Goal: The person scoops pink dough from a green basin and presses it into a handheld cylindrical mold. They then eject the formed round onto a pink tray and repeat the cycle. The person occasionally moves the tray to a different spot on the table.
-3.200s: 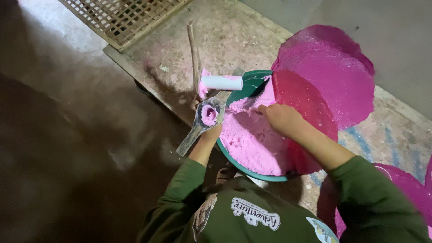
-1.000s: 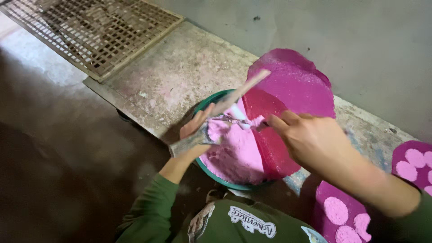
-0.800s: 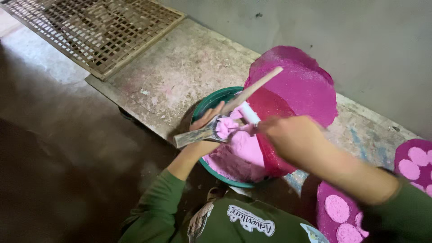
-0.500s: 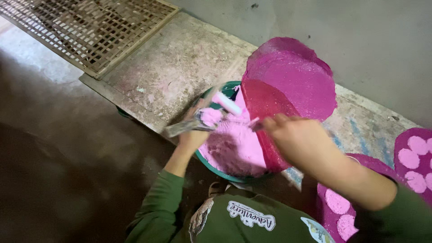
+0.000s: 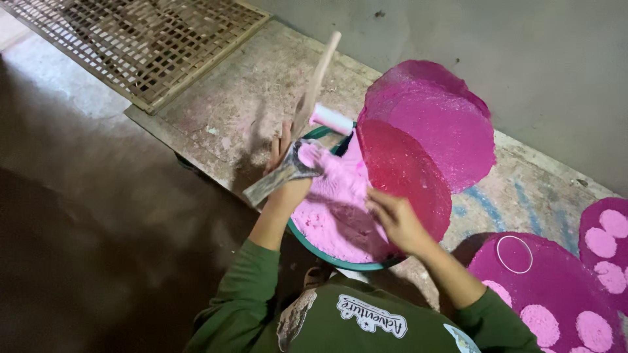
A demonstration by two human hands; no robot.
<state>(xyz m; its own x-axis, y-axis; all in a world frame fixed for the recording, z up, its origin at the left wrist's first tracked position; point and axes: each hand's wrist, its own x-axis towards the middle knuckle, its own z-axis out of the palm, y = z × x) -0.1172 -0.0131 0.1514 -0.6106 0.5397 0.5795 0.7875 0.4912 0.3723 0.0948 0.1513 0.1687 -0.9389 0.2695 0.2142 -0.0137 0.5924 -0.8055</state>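
Shifted into one basin (image 5: 340, 261), right hand (image 5: 396, 219) lies open; left hand (image 5: 288, 173) grips one scraper (image 5: 278, 178).

One green basin (image 5: 340, 260), one roller (image 5: 331, 119), one bamboo grate (image 5: 140, 46), two hands (image 5: 399, 222).

You have no packages, signs or screens in front of you. The only label-like marks sit on your own green shirt (image 5: 366, 327): a curved white printed patch (image 5: 371, 315) with dark edging across the chest at the bottom of the view, a pale, worn grey-and-cream emblem (image 5: 296, 319) just left of it, and a small rounded light-coloured badge (image 5: 463, 340) near your right shoulder, cut off by the frame.
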